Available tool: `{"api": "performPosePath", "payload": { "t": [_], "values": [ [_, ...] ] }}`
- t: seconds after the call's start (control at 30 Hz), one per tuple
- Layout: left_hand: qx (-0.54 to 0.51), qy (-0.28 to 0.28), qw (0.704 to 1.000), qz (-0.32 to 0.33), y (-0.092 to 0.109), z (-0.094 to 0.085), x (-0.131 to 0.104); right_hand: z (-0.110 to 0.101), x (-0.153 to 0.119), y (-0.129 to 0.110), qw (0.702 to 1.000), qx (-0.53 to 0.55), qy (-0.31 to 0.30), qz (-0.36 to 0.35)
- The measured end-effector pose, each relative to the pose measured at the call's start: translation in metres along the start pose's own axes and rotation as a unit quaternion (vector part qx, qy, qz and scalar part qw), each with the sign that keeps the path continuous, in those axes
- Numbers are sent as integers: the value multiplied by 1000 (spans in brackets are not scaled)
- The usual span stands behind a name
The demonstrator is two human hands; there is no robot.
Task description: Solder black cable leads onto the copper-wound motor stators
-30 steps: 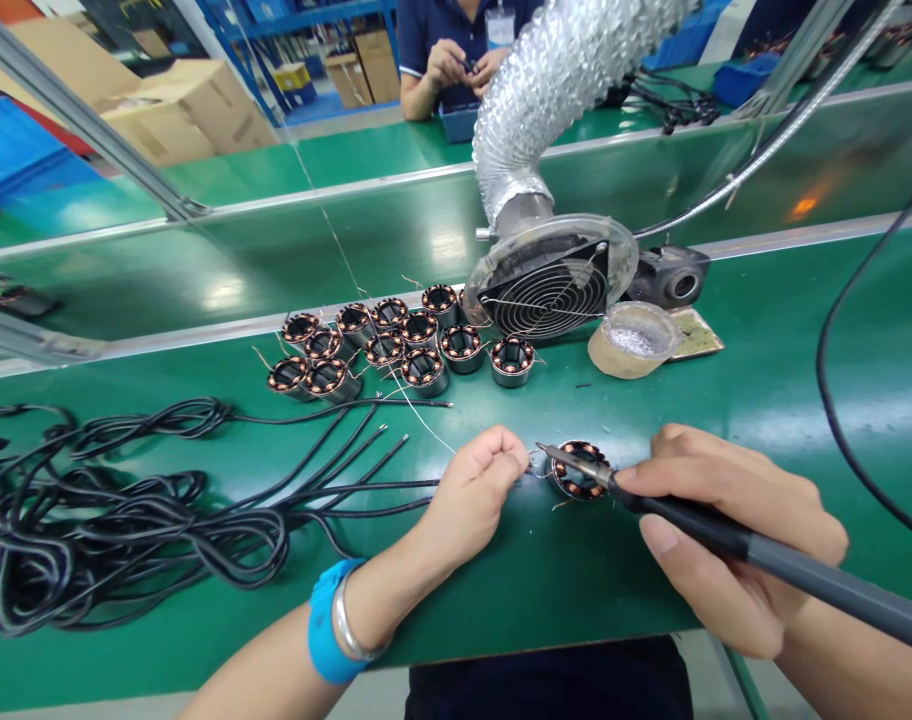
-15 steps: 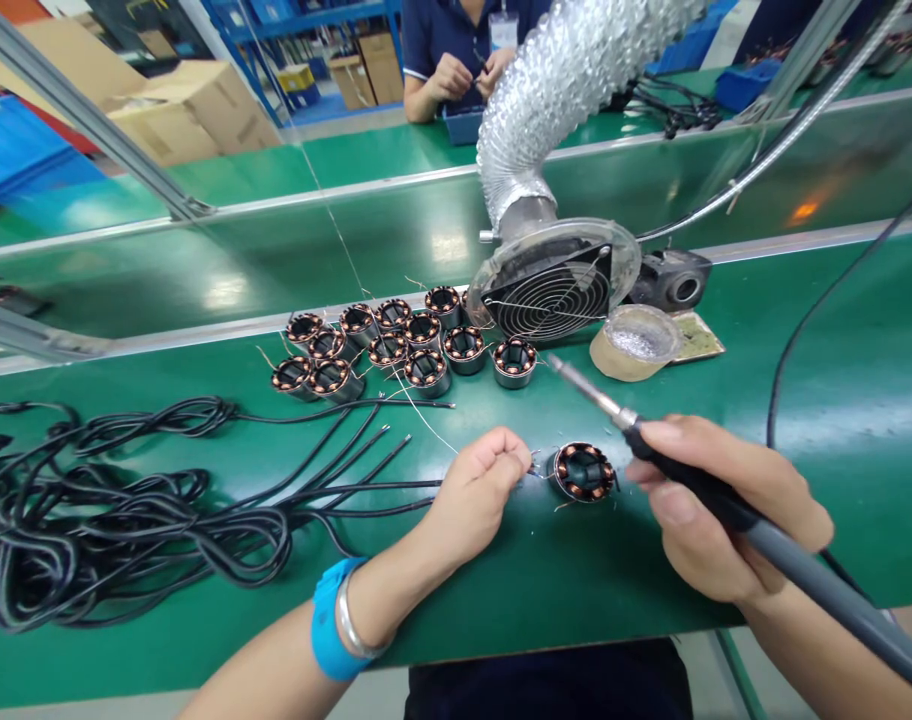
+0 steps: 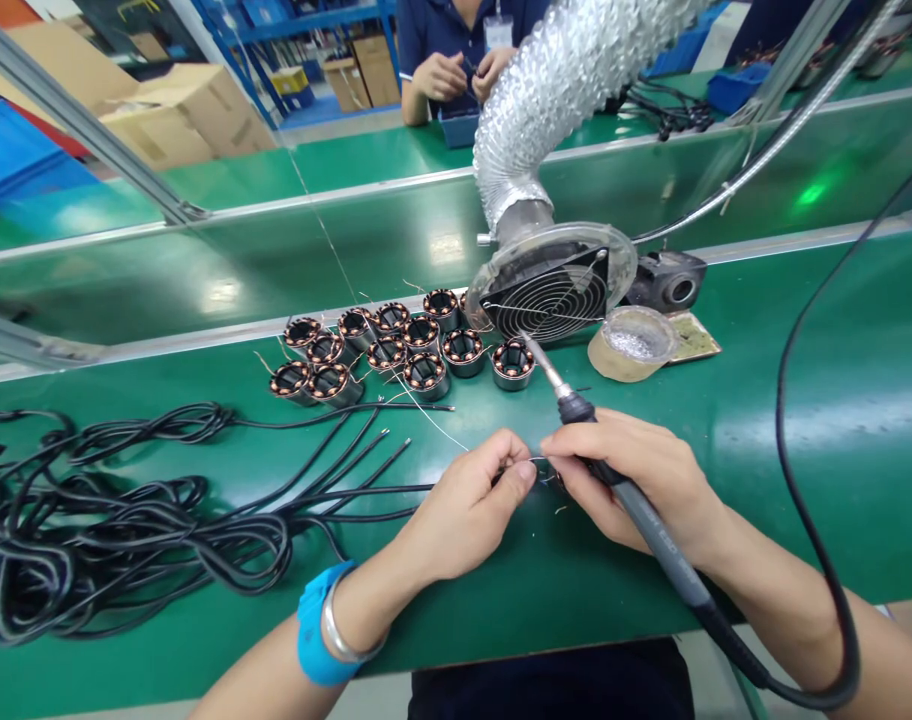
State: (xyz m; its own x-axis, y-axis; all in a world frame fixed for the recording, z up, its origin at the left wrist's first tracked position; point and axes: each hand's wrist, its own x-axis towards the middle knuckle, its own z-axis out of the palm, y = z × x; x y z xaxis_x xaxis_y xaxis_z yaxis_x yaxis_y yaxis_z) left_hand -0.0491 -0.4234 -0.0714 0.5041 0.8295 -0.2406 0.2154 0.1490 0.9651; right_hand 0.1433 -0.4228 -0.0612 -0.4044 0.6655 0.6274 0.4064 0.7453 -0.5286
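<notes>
My left hand (image 3: 486, 500) is closed in a pinch on the thin silvery wire (image 3: 437, 428), which runs up and away to the back left. Close beside it, my right hand (image 3: 636, 480) is wrapped round a soldering iron (image 3: 662, 540); its metal tip points up and left, near a copper-wound stator (image 3: 513, 364). The fingertips of both hands almost meet, with a short bit of wire between them. Another stator lies mostly hidden behind my right fingers. Several more stators (image 3: 426, 372) stand in a group behind my left hand.
Black cables (image 3: 201, 530) lie coiled at the left. A fan (image 3: 553, 300) under a foil duct (image 3: 531, 130) stands at the back, with a round solder pot (image 3: 632, 343) and a black holder (image 3: 670, 280) to its right. Across the bench, a person's hands (image 3: 441, 77) are busy.
My right hand has moved left with the soldering iron, up to my left fingertips, and now covers the near stator. The iron's cable has swung into a wide loop. My left hand has barely moved.
</notes>
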Motion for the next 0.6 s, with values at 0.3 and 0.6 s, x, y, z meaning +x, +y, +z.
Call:
{"api": "performPosePath", "payload": {
  "t": [0.3, 0.6],
  "values": [
    [-202, -49, 974, -89, 0, 3, 5, 2, -9, 0, 999, 3, -31, 7],
    [-260, -15, 954, -145, 4, 11, 5, -4, -9, 2, 998, 30, -42, 27]
  ]
}}
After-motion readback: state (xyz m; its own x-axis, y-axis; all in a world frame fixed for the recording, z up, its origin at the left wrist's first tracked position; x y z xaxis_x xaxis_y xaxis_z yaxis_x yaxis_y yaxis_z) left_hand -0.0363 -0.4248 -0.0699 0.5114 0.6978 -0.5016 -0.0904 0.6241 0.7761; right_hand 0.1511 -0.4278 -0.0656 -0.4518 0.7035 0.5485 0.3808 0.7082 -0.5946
